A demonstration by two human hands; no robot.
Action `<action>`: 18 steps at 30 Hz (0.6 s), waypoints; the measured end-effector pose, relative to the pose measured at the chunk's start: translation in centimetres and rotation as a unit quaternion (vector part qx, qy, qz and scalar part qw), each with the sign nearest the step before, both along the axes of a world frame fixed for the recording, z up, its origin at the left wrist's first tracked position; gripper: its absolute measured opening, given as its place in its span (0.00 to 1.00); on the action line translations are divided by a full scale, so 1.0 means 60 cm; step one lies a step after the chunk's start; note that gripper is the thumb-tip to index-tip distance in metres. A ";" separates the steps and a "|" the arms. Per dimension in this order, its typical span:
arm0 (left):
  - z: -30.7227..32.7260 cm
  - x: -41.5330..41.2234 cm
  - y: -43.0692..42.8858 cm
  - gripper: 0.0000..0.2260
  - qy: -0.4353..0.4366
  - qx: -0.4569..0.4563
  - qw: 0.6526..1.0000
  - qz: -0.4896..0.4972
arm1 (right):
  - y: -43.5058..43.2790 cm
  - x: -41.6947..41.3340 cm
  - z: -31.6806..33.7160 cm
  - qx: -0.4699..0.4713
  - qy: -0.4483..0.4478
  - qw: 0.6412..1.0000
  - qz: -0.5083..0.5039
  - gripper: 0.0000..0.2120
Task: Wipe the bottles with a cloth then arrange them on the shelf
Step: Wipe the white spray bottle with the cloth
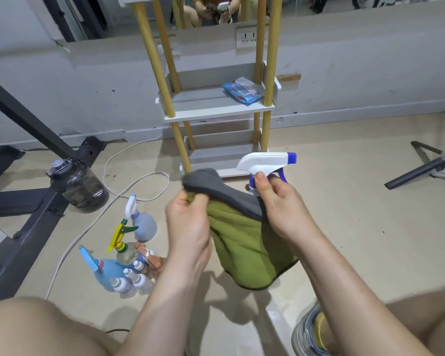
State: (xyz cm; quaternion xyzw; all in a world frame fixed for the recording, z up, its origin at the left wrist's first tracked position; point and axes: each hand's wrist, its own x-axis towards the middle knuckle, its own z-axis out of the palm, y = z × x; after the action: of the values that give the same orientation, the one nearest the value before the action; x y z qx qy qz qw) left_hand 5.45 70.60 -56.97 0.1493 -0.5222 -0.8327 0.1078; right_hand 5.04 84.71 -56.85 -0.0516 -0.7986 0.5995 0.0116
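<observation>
Right grip clasps spray bottle neck; left grip pinches cloth draped over it. Wiping apparently underway. Shelf bears no bottles; floor bottles pending.

No legible text anywhere. wet-wipes pack on the shelf has printing, too blurred to read. small bottles' labels too small to make out.

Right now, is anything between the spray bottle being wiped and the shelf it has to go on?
Nothing visible stands on the floor between the spray bottle and the shelf. The cloth, held by the left hand, wraps the bottle's body. A wipes pack takes up the right of the middle tier.
</observation>
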 end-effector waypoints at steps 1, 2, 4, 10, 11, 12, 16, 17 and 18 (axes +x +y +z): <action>0.007 -0.006 -0.015 0.14 0.024 -0.007 0.999 0.025 | 0.007 -0.003 0.005 0.019 -0.001 1.000 0.007 0.19; 0.017 -0.011 -0.028 0.16 0.044 -0.025 0.998 0.037 | 0.013 -0.006 0.009 0.046 -0.001 0.999 0.016 0.18; 0.041 -0.019 -0.037 0.11 0.082 -0.104 0.991 0.006 | 0.016 -0.006 0.019 0.124 -0.010 0.991 0.059 0.16; 0.041 -0.031 0.006 0.12 0.176 -0.653 0.722 -0.149 | -0.016 0.011 0.021 0.221 -0.007 0.941 0.256 0.15; 0.032 -0.033 0.001 0.14 0.178 -0.681 0.699 -0.126 | -0.015 0.014 0.020 0.198 -0.003 0.947 0.254 0.15; 0.023 -0.037 -0.004 0.14 0.189 -0.683 0.697 -0.114 | -0.015 0.014 0.017 0.186 0.004 0.952 0.245 0.15; 0.002 -0.041 -0.013 0.09 0.218 -0.604 0.759 -0.110 | -0.021 0.016 0.006 0.193 0.017 0.957 0.215 0.09; -0.003 -0.040 -0.013 0.11 0.214 -0.564 0.792 -0.098 | -0.019 0.015 0.007 0.204 0.014 0.956 0.209 0.08; -0.006 -0.035 -0.012 0.14 0.205 -0.520 0.825 -0.086 | -0.015 0.014 0.007 0.210 0.011 0.955 0.208 0.08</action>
State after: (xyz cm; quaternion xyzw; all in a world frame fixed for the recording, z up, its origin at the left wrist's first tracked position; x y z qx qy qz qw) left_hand 3.33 69.91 -57.33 -0.1480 -0.8546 -0.4548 0.2021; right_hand 5.85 83.79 -56.43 0.1253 -0.8992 0.4084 -0.0941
